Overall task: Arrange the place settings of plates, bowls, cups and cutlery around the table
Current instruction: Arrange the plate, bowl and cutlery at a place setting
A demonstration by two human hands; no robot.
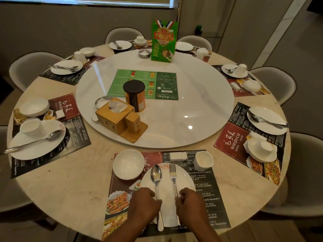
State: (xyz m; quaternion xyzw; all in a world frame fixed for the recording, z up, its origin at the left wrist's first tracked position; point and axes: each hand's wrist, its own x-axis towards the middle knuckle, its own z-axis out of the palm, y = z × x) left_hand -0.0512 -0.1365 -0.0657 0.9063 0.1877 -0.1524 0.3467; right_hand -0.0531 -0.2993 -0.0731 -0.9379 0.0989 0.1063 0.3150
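At the near setting a white plate [166,186] lies on a dark placemat [208,189]. A spoon [156,179] and a fork [173,177] lie side by side on the plate, handles toward me. My left hand [144,203] pinches the spoon's handle. My right hand [189,201] pinches the fork's handle. A white bowl [128,164] sits upper left of the plate, a white cup [203,160] upper right, and a small white block [178,155] between them.
Several other settings ring the round table, such as a plate with spoon and cup [37,140] at left and a plate with cutlery [266,120] at right. The lazy Susan [192,102] carries a tissue box [114,115], a canister [134,95] and a green sign [164,41]. Chairs surround the table.
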